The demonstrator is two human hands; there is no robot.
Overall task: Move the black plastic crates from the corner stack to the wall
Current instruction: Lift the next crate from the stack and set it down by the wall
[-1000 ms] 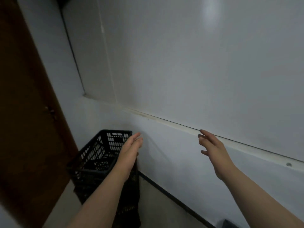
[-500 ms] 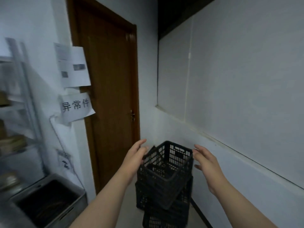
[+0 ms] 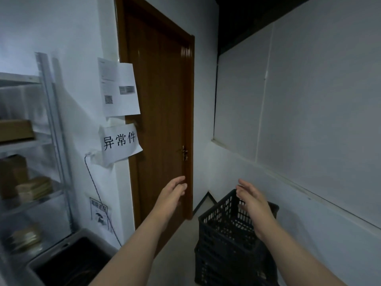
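stack of black perforated plastic crates in corner, below and right of hands | right hand over top crate, nearer | left hand off left | both open, empty | long axis unclear

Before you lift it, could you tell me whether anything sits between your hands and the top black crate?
Nothing visible does. The left hand and right hand are open and empty above the top crate of the stack, the right one over its rim and the left one short of it, in front of the brown door.
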